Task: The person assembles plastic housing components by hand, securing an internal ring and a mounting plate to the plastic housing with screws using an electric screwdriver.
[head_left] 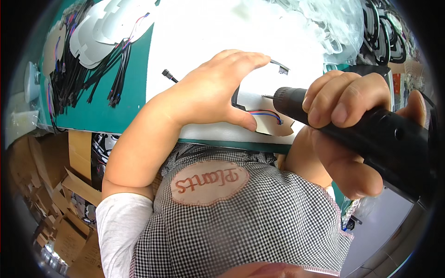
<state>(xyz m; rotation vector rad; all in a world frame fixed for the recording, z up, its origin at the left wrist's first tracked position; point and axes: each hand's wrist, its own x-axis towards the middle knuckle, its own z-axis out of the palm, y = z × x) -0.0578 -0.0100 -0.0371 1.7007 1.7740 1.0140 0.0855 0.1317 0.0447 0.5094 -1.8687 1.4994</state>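
My right hand (350, 104) is wrapped round a black electric screwdriver (389, 139), held nearly level. The tip of its thin bit (267, 96) points left at a white panel (252, 92) with black edging. My left hand (218, 88) curves round the panel's left side, fingers at its far edge and thumb at its near edge, holding it against the white work surface. Red, blue and black wires (269, 114) with a small connector run along the panel's near part. A black cable plug (169, 75) sticks out behind my left wrist. My palm hides the panel's left side.
Bundles of black cables (83, 69) and stacked white curved plates (95, 39) lie on the green mat (132, 85) at left. Clear plastic bags (336, 28) are heaped at the far right, beside black curved frames (382, 34). Cardboard boxes (69, 222) stand low at left.
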